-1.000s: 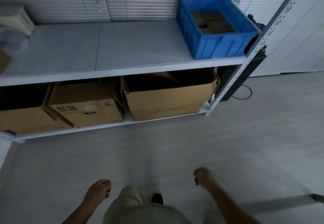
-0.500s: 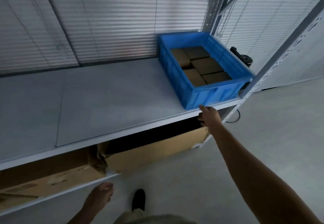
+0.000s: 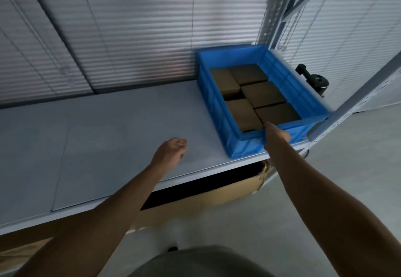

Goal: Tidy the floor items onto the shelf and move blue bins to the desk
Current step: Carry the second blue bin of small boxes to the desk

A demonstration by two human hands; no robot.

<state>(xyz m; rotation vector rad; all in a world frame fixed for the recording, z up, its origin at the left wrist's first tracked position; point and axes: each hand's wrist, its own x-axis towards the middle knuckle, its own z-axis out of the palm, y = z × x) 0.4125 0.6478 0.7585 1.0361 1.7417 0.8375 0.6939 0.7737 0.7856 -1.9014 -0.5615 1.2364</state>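
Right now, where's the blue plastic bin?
Head view, right of centre: the blue plastic bin sits at the right end of the grey metal shelf, its near rim gripped by the right hand.

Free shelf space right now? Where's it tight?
The shelf is bare from the blue bin leftward, back to the blinds; the left hand hovers there. It is crowded at the right end: bin against the upright, right hand on its near rim.

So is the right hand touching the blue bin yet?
Touching. The head view shows the right hand gripping the near rim of the blue bin, thumb hooked inside.
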